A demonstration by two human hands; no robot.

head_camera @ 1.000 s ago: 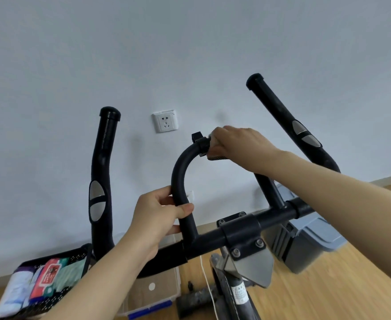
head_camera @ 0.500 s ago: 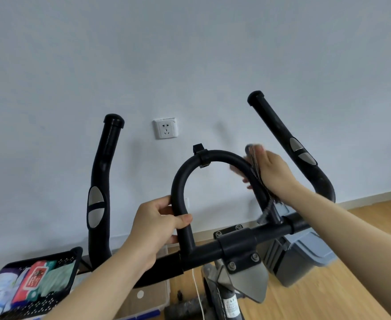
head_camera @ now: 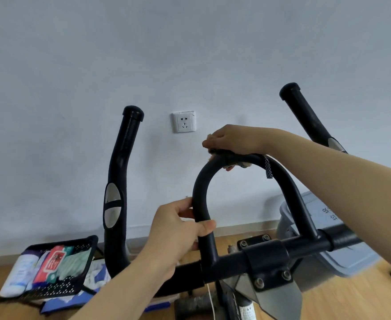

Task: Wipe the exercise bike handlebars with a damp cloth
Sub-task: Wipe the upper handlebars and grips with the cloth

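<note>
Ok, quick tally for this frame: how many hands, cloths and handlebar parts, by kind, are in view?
hands: 2, left hand and right hand
cloth: 1
upright grips: 2
centre loop bar: 1
cross bar: 1
total: 7

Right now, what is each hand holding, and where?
The left hand grips the loop bar low on its left side. The right hand holds the cloth wrapped over the bar's top.
</note>
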